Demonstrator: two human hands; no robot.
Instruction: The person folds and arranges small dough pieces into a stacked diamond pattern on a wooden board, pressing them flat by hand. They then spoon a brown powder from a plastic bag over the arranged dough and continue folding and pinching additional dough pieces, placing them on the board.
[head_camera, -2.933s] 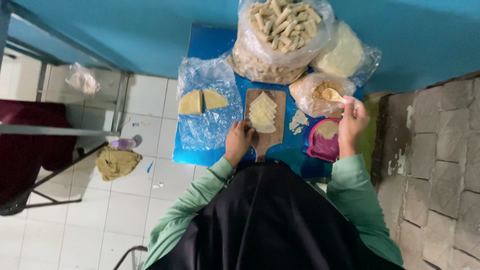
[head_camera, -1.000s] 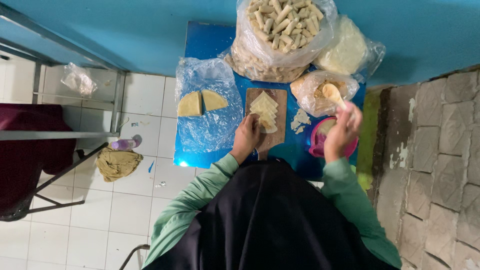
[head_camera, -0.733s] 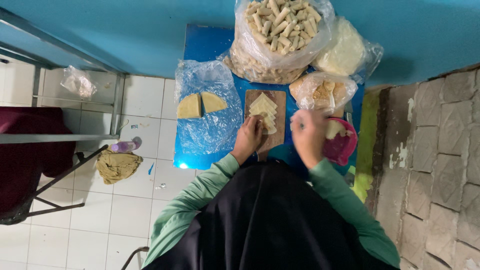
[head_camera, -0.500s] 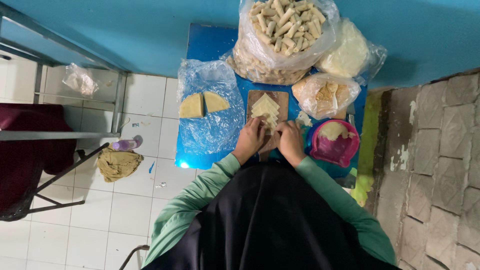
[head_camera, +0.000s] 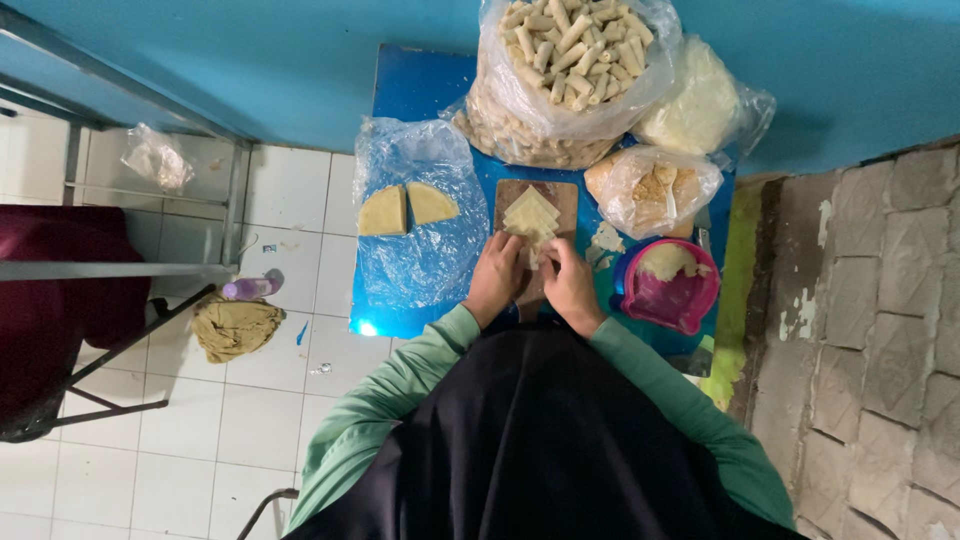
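Right hand (head_camera: 572, 285) now beside left hand (head_camera: 497, 281), both on wrapper (head_camera: 531, 215) (fingers curled)

Head camera, steeply downward, near table (head_camera: 410, 85)

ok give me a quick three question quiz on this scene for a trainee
1. True or false: both hands, the left hand and the right hand, are at the wooden board with the pale wrapper stack.
2. Which side of the board is the pink bowl on? A) the person's left B) the person's right
3. Fill in: the large clear bag at the far end holds many finished ____.

Key: 1 true. 2 B. 3 rolls.
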